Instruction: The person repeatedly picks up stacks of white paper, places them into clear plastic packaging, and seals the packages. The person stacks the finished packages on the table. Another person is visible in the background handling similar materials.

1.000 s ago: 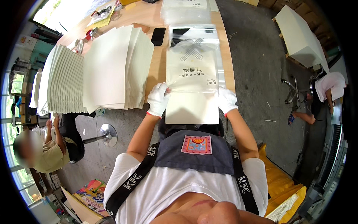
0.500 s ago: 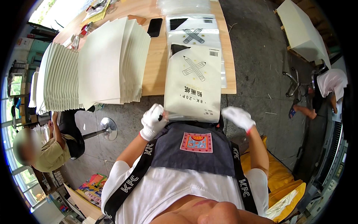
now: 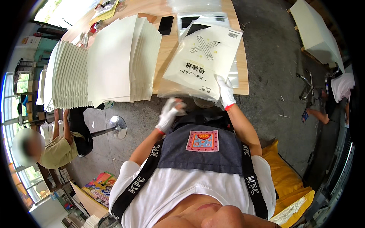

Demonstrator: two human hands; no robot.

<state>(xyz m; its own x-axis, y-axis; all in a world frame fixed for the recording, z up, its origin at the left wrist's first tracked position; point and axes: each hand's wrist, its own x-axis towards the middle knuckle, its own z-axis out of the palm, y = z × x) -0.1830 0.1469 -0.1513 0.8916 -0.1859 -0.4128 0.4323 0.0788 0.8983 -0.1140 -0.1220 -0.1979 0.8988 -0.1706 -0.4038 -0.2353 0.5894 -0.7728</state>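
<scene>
A clear plastic packet of drawing paper [image 3: 203, 62], printed with two crossed pencils and a black corner, lies tilted at the table's near edge, its near end jutting past it. My gloved right hand [image 3: 226, 93] grips its near right corner, thumb on top. Below the near left corner is my gloved left hand [image 3: 169, 114], apart from the packet; motion blurs its fingers, so I cannot tell whether they are closed. Beneath the packet are more clear plastic sleeves [image 3: 232, 72], mostly covered.
Left of the packet, fanned stacks of white paper [image 3: 110, 64] fill the wooden table [image 3: 240, 81]. A black phone [image 3: 165, 26] lies behind them. One person [image 3: 57, 148] sits at left, another [image 3: 340, 89] at far right. A yellow bag [image 3: 285, 171] is beside me at right.
The packet has swung from straight to tilted and moved farther onto the table. My right hand has taken its near right corner. My left hand has come off its near left corner.
</scene>
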